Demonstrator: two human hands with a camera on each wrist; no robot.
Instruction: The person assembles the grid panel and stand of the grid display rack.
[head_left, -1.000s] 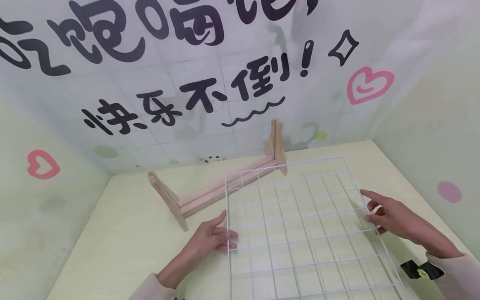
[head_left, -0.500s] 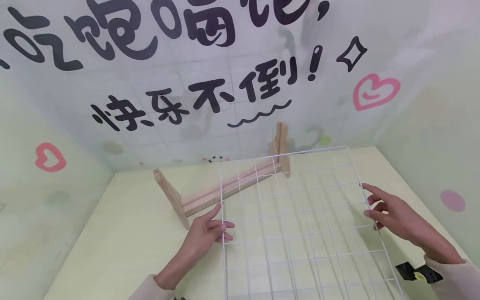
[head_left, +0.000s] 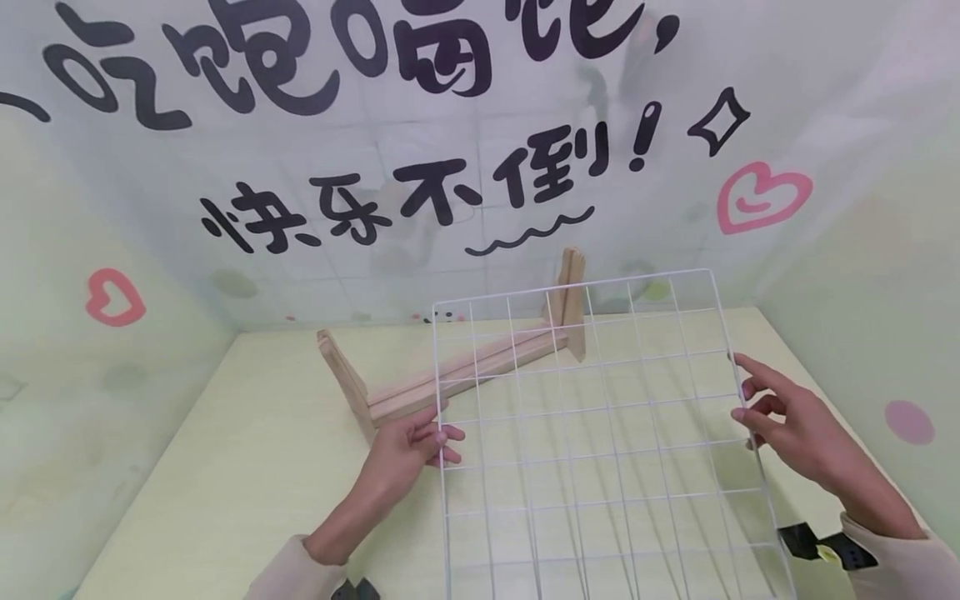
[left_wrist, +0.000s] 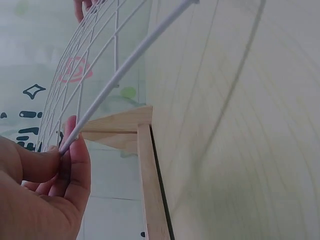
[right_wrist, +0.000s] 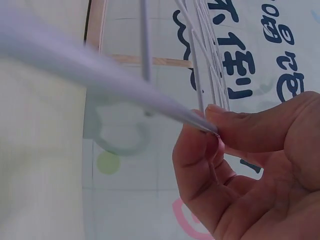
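Observation:
A white wire grid panel is held up above the table, tilted, between my two hands. My left hand pinches its left edge rod between thumb and fingers; the left wrist view shows the thumb pressed on the rod. At the right edge, my right hand pinches the other side rod, with the index finger stretched along it. Behind the panel stands a wooden frame: a grooved bar joining two upright end pieces. The panel's far part overlaps the frame's right half in the head view. The panel's near end is out of view.
The pale wood-look table lies below. A back wall sheet with black lettering and pink hearts rises behind the frame. Side walls close in at left and right. Black straps sit at the sleeves.
The panel's far edge has risen and moved farther toward the back wall, overlapping more of the wooden frame. Both hands keep their hold and shift slightly forward with it.

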